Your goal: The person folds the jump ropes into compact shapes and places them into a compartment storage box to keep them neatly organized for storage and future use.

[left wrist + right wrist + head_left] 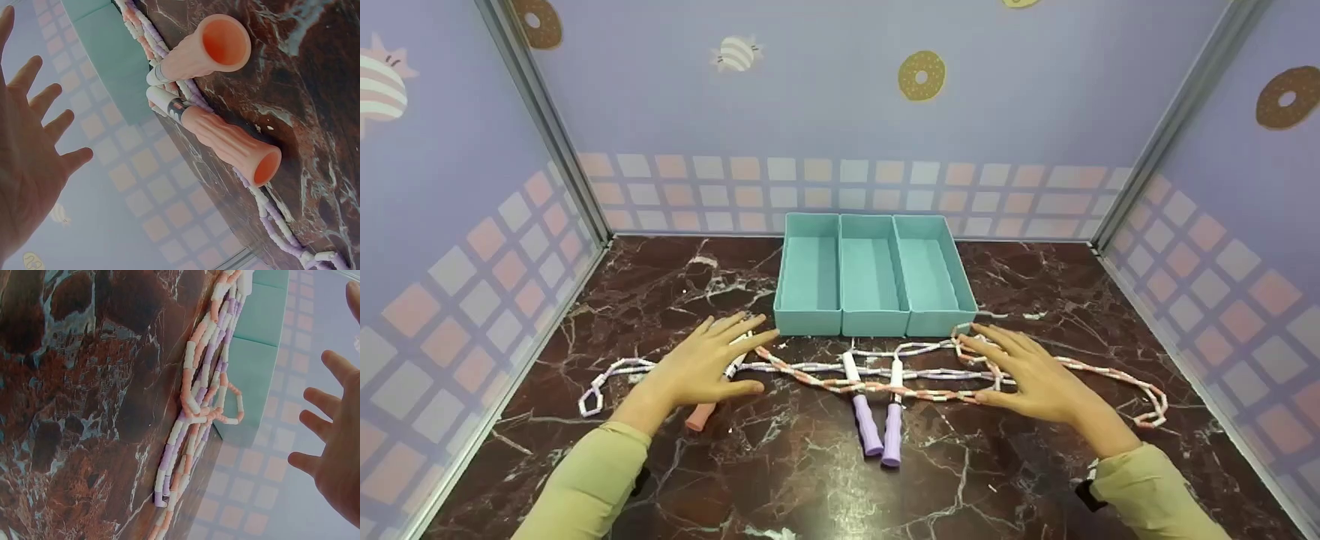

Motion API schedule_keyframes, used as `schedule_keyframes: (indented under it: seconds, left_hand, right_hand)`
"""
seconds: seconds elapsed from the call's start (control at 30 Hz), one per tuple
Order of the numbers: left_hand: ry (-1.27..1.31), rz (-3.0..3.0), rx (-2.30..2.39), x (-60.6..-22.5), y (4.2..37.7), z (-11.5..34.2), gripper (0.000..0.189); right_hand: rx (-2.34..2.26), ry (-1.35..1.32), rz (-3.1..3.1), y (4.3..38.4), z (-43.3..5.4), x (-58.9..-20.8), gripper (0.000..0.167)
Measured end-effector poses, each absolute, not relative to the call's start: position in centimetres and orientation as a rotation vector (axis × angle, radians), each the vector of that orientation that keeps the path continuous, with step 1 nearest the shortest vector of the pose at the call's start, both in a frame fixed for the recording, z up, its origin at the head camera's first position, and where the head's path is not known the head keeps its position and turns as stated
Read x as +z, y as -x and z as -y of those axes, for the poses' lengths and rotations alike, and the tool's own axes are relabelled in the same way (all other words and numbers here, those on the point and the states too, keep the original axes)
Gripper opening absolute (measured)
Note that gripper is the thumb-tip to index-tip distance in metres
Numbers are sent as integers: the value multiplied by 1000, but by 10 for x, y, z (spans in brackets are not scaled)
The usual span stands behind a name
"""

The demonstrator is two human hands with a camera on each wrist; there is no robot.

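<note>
- Fingers (46, 100) of the left hand (696, 367) are spread and gripping nothing, raised above two orange handles (228, 138).
- Fingers of the right hand (1035, 382) are likewise spread and free, apart from the bunched ropes below.
- Dark band (176, 110) on one orange handle bears pale marks, not readable.
- Purple handles (891, 439), two with white ends, lie between the hands; any lettering is too small to tell.
- Orange-and-white beaded rope (941, 396) crosses the purple handles and loops out past the right hand.
- Purple-and-white beaded rope (802, 367) runs alongside, looping out beyond the left hand.
- Turquoise three-section box (874, 324) stands just behind the ropes on the dark marbled bench (1035, 480).
- Lilac back wall (825, 112) shows printed doughnuts and pink-and-white squares.
</note>
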State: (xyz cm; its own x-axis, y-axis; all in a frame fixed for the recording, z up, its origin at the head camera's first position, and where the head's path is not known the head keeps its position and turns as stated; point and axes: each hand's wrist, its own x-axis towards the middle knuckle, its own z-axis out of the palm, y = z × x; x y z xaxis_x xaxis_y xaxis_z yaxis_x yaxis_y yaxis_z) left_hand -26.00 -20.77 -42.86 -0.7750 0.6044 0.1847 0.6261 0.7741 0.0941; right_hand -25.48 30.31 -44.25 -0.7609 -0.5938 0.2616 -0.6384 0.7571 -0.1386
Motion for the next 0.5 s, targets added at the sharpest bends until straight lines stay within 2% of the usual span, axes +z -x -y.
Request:
schedule_keyframes:
  seconds: [0.5]
  left_hand:
    - [959,2810,-233,-425,264,207,77]
  right_hand:
    - [357,-992,2708,261,-305,-441,79]
